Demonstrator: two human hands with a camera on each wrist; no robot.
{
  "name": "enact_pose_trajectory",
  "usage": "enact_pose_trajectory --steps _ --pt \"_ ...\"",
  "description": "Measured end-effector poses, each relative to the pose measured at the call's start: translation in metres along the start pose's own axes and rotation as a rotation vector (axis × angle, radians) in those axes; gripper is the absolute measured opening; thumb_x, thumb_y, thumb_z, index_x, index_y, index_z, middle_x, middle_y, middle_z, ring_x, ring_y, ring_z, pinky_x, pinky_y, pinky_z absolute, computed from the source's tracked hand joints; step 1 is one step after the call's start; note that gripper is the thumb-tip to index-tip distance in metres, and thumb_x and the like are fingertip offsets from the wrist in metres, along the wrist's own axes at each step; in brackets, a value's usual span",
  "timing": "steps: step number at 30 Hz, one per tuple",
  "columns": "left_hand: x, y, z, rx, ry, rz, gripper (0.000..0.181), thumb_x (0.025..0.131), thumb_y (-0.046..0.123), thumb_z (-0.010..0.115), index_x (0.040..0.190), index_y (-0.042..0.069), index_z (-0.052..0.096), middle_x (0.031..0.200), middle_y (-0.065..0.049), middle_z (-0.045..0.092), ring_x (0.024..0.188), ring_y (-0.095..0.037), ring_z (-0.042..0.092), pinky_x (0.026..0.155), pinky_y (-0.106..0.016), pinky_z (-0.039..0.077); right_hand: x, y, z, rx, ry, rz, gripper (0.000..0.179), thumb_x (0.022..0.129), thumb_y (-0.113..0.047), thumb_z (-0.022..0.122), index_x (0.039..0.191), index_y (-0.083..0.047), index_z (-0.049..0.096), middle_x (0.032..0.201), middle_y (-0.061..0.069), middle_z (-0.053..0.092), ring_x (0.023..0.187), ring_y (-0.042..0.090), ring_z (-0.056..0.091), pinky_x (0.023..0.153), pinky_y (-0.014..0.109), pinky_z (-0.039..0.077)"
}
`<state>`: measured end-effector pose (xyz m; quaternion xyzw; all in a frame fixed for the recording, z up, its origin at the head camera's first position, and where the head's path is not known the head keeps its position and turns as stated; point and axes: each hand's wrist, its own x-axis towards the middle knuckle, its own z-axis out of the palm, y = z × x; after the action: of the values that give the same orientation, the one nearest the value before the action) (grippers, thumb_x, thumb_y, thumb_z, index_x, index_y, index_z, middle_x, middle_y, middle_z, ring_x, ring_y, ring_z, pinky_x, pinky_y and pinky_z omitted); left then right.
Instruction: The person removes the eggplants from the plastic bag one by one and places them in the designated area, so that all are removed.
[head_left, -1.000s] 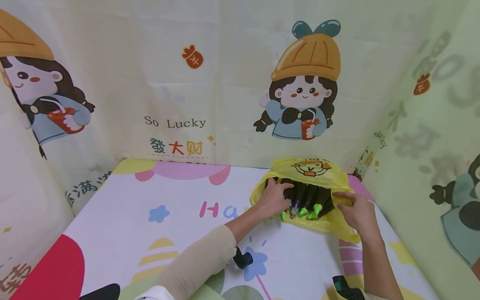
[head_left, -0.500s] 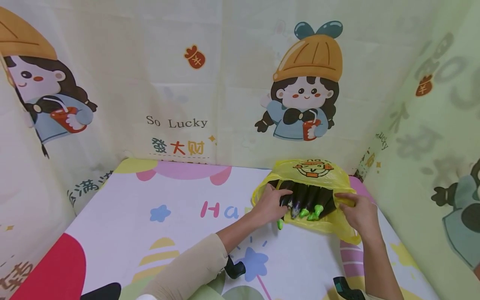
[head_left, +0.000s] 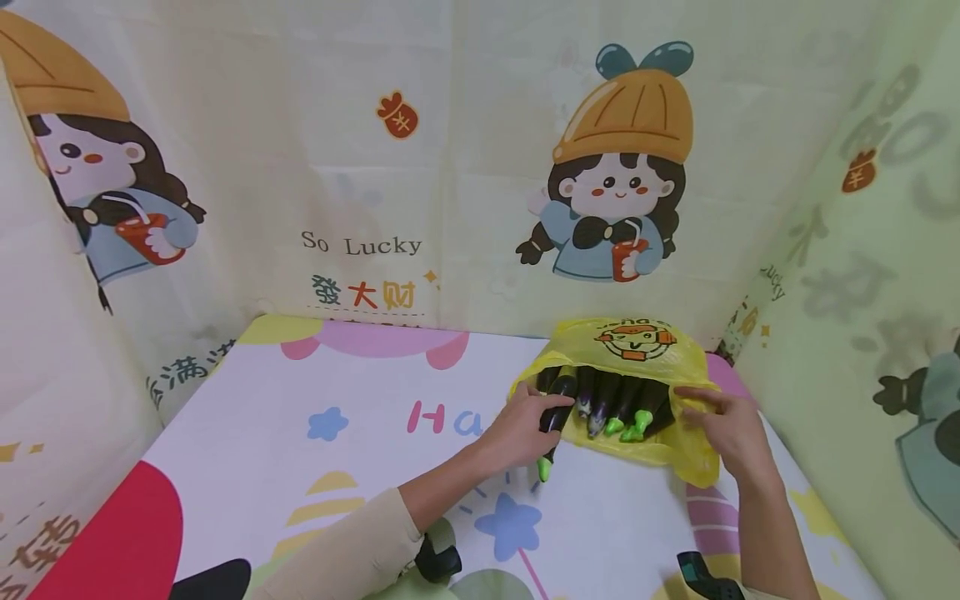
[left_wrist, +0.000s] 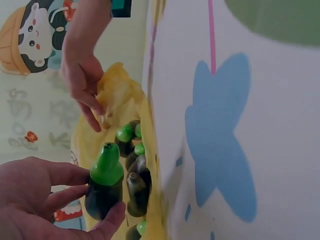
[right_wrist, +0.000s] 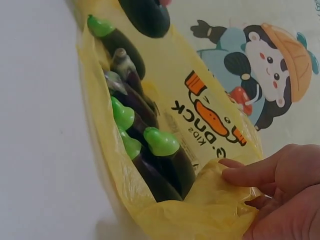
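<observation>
Above the table [head_left: 247, 467], left fingers [left_wrist: 70, 174] pinch an eggplant's dark body [left_wrist: 103, 200].

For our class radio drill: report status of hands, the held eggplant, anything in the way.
Left hand gripping one eggplant, green end outward. Right hand pinching yellow bag. Other eggplants inside; no obstruction seen.

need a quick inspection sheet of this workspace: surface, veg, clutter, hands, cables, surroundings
Surface: white table top with colourful prints.
Job's things: yellow bag, mouth open, several eggplants inside; held eggplant, its green stem end outside the mouth.
Clutter: dark shape cut off at the head view's lower left; print or object, cannot tell.
Hands: left hand grips the held eggplant; right hand pinches the bag's edge.
Cables: nothing seen.
Surroundings: pale backdrop with cartoon figures.
</observation>
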<state>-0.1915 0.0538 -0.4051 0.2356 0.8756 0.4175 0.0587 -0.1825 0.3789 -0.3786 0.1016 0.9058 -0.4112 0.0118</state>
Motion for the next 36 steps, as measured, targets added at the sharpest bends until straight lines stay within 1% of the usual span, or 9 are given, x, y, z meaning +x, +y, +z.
enact_pose_trajectory --steps 4,6,10,14,18,22,25,29,36 --pt "-0.012 0.0 -0.005 0.016 0.0 -0.014 0.052 0.093 0.013 0.07 0.144 0.025 0.065 0.125 -0.014 0.053 0.104 -0.018 0.047 0.05 -0.024 0.041 0.002 0.003 -0.002 0.069 -0.041 0.029 0.046 0.104 -0.02 0.059 0.148 -0.005 0.057 0.162 0.027 0.038 0.143 0.047 0.035 0.102 0.052 0.041" --pt "-0.016 -0.002 -0.007 0.017 -0.001 -0.016 0.052 0.093 0.014 0.071 0.143 0.027 0.065 0.124 -0.012 0.052 0.106 -0.016 0.047 0.052 -0.025 0.043 0.003 0.004 -0.003 0.091 -0.054 0.042 0.047 0.105 -0.022 0.059 0.148 -0.005 0.057 0.164 0.026 0.034 0.147 0.048 0.031 0.107 0.057 0.037" --pt "-0.027 -0.003 -0.014 0.009 0.0 -0.018 0.053 0.094 0.014 0.071 0.144 0.03 0.064 0.125 -0.008 0.05 0.097 -0.012 0.049 0.053 -0.025 0.045 0.007 0.007 -0.004 0.116 -0.064 0.063 0.049 0.104 -0.027 0.061 0.148 -0.005 0.057 0.165 0.026 0.033 0.139 0.044 0.039 0.097 0.038 0.048" --pt "-0.037 -0.006 -0.023 -0.012 0.029 0.009 0.053 0.094 0.011 0.07 0.144 0.027 0.064 0.128 -0.011 0.048 0.085 -0.012 0.052 0.052 -0.024 0.045 0.01 0.009 -0.006 0.179 -0.069 0.098 0.05 0.103 -0.027 0.064 0.147 -0.003 0.057 0.164 0.026 0.031 0.131 0.037 0.041 0.079 0.017 0.048" --pt "-0.043 -0.01 -0.031 -0.052 0.062 0.023 0.052 0.096 0.009 0.067 0.146 0.023 0.063 0.133 -0.013 0.046 0.066 -0.011 0.052 0.053 -0.024 0.045 0.013 0.011 -0.006 0.269 -0.082 0.139 0.052 0.102 -0.024 0.066 0.148 -0.001 0.055 0.163 0.024 0.03 0.121 0.023 0.049 0.079 0.014 0.051" --pt "-0.044 -0.018 -0.037 -0.069 0.105 -0.005 0.051 0.097 0.012 0.066 0.146 0.022 0.062 0.135 -0.014 0.044 0.056 -0.011 0.053 0.062 -0.023 0.05 0.016 0.015 -0.006 0.357 -0.106 0.179 0.058 0.102 -0.024 0.067 0.152 0.0 0.05 0.159 0.021 0.034 0.1 0.005 0.057 0.081 0.017 0.055" --pt "-0.041 -0.026 -0.042 -0.071 0.142 -0.026 0.05 0.096 0.012 0.068 0.145 0.021 0.063 0.135 -0.015 0.044 0.074 -0.013 0.06 0.068 -0.024 0.054 0.018 0.017 -0.006 0.416 -0.114 0.209 0.064 0.101 -0.023 0.069 0.155 0.0 0.045 0.152 0.017 0.04 0.094 0.001 0.058 0.081 0.018 0.057" --pt "-0.035 -0.037 -0.048 -0.036 0.191 -0.049 0.049 0.096 0.011 0.07 0.144 0.02 0.064 0.132 -0.017 0.046 0.092 -0.018 0.059 0.071 -0.025 0.054 0.019 0.018 -0.006 0.45 -0.113 0.241 0.071 0.1 -0.024 0.071 0.158 0.0 0.039 0.144 0.009 0.046 0.094 0.001 0.059 0.081 0.019 0.058" --pt "-0.025 -0.056 -0.056 0.024 0.255 -0.091 0.049 0.093 0.008 0.072 0.14 0.019 0.067 0.128 -0.019 0.047 0.096 -0.024 0.059 0.073 -0.03 0.053 0.019 0.017 -0.008 0.474 -0.126 0.27 0.076 0.098 -0.031 0.074 0.159 -0.001 0.039 0.123 -0.005 0.054 0.097 0.005 0.06 0.081 0.021 0.058"
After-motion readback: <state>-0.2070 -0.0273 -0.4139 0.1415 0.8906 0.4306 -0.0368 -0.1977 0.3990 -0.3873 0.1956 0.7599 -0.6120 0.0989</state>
